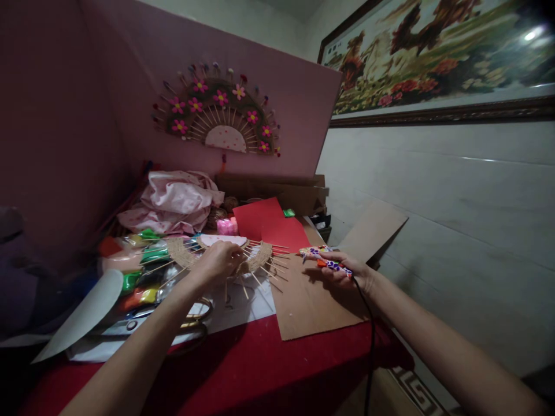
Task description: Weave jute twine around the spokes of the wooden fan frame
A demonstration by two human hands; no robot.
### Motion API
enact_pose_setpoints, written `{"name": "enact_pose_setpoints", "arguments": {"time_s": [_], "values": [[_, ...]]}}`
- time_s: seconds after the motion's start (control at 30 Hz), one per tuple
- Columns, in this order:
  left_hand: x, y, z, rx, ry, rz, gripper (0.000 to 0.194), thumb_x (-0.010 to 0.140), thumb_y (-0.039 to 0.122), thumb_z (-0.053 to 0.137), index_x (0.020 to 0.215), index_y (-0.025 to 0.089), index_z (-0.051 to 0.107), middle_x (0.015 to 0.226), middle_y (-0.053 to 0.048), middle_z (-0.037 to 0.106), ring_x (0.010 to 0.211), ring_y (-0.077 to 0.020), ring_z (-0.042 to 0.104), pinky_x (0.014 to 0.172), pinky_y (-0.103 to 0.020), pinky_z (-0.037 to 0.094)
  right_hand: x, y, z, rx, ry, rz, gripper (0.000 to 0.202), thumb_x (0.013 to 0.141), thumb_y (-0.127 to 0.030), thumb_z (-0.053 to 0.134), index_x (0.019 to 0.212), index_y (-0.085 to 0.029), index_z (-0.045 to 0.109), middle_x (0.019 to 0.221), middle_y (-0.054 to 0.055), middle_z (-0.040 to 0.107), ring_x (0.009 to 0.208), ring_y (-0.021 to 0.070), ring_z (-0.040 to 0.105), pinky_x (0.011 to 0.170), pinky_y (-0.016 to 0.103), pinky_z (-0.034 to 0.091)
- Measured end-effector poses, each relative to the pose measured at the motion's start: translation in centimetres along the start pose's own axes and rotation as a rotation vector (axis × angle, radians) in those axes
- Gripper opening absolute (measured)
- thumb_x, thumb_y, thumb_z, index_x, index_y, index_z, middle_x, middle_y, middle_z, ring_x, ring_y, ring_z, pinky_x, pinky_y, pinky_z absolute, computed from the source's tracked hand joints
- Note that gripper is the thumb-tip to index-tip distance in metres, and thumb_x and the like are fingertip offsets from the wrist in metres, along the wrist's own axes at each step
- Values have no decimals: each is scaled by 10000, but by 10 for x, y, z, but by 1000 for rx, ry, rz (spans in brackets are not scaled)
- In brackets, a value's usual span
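Stick fan: the woven stick fan (262,256) lies on the tabletop (247,361), its thin sticks spreading toward the near side and its right-hand ends reaching over the brown cardboard (321,309); a pale half-round piece (223,238) sits at its upper middle.
Left grip: the left hand (222,259) rests over the fan's middle, fingers bent down beside the pale piece; whether they pinch a stick or merely press, I cannot tell.
Right grip: the right hand (353,268) is closed around a patterned glue gun (313,251), its nozzle pointing left, near the fan's right-hand stick ends.
Risks: the nozzle, if hot, could burn the left fingers should the two hands come together; a snag on the black cord (372,338), which drops past the tabletop's edge, could jerk the gun; uneven pressure could skew the thin sticks; stray glue could mark the cardboard or the red paper (281,228).
Hard to see: the left hand covers the fan's centre; the left forearm hides part of the scissors (131,325); the cord runs out of frame; the nozzle's tip is too small to show any glue.
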State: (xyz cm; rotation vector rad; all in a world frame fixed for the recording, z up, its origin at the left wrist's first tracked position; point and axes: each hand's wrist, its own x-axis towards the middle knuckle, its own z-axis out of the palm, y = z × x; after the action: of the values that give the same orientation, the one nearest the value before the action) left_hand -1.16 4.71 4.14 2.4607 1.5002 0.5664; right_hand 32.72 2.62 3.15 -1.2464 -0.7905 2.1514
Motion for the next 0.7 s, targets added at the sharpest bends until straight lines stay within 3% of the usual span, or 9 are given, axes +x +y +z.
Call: {"name": "enact_pose_setpoints", "arguments": {"time_s": [0.17,0.33,0.47,0.57,0.7], "values": [[1,0,1,33,0,-1,232,760,265,449,721,159,651,686,-50,621,620,-135,512,554,-240,303,-14,6,11,-27,91,-195,279,878,-374,345,844,-164,526,517,-36,482,278,19,260,265,115,167],[0,11,1,63,-3,3,238,750,219,442,700,150,665,660,-54,621,609,-140,510,553,-248,299,-22,18,45,-90,180,-384,273,845,-399,433,870,-155,552,536,-32,513,284,20,304,263,132,233],[4,15,6,60,-10,1,218,735,245,488,744,156,688,669,-50,633,627,-150,520,574,-248,319,-21,28,71,-266,264,-594,293,780,-428,551,872,-150,547,517,-43,498,294,17,324,266,128,253],[9,16,9,49,-65,33,189,715,263,534,742,158,688,665,-42,631,621,-141,517,574,-238,328,-16,30,81,-423,218,-617,309,755,-428,588,864,-145,532,506,-43,497,304,26,348,277,140,273],[17,20,3,54,-194,148,213,738,291,514,731,159,681,660,-40,619,581,-119,496,547,-227,323,-6,30,82,-565,263,-591,294,766,-445,563,744,-160,497,483,-38,492,298,32,359,268,148,268]]}}
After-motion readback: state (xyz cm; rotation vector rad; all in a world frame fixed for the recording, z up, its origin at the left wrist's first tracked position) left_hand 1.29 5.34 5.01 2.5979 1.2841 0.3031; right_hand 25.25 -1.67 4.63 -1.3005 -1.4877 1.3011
